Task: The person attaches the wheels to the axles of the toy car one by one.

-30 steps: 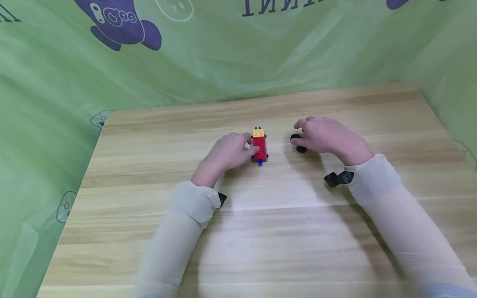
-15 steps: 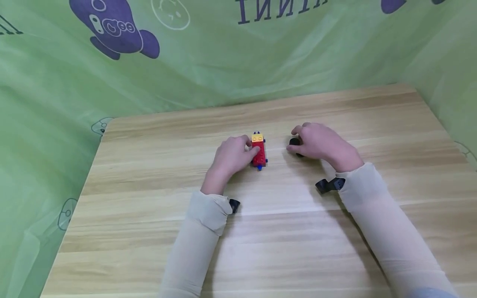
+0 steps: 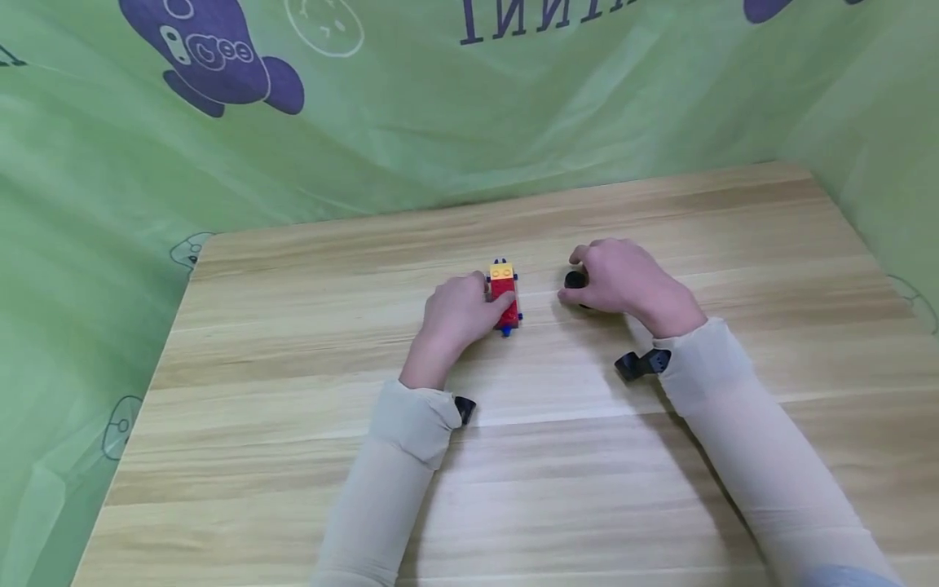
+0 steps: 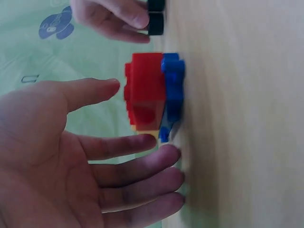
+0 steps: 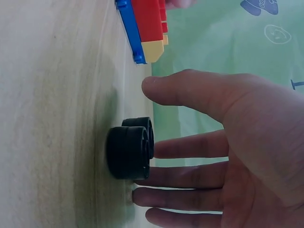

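Observation:
A small toy-brick car body [image 3: 502,287], red and yellow on a blue base with blue pegs at its sides, lies on the wooden table. My left hand [image 3: 456,311] is at its left side, thumb reaching over the red top in the head view. The left wrist view shows those fingers nearly straight, with a gap between thumb and red brick [image 4: 147,76]. To the right, my right hand [image 3: 627,279] bends loosely over black toy wheels [image 5: 128,152]. Its thumb stands apart from them, while its fingers reach along their far side.
The wooden table [image 3: 293,456] stretches around both hands. Behind it and at the sides hangs a green printed cloth [image 3: 411,122]. A black wrist camera [image 3: 641,364] sits under the right cuff, and another black camera [image 3: 465,409] under the left.
The right hand has come slightly left and now covers more of the black wheels. The left hand stays at the car body, its thumb a little further over the top. The view has shifted slightly.

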Demonstrator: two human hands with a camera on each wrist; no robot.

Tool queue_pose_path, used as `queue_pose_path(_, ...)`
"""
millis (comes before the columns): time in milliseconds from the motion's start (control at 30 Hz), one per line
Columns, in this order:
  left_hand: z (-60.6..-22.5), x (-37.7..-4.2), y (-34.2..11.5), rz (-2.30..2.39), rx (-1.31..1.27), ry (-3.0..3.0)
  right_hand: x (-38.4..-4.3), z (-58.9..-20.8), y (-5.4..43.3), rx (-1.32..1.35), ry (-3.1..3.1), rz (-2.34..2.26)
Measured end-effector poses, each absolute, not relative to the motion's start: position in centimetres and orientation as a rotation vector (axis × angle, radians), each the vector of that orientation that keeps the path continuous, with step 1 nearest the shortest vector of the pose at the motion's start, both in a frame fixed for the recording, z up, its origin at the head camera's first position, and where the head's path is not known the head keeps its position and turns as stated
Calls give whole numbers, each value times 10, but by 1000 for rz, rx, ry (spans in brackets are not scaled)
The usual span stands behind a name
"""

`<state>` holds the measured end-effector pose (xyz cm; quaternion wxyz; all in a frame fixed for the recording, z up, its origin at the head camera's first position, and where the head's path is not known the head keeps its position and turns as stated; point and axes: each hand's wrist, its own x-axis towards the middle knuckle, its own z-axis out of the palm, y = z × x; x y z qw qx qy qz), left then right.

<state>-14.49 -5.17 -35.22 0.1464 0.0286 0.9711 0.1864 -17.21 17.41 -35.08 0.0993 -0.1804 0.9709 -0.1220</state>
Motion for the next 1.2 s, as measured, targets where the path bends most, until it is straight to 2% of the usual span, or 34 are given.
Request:
queue_pose_path(467,-359,-140,-37,376,34,2890,-168,-352,167,-474,2923,-395)
queue_pose_path(1200,-359,-135,-38,435,81,2853,-163,-351,165,-486,2969,-309)
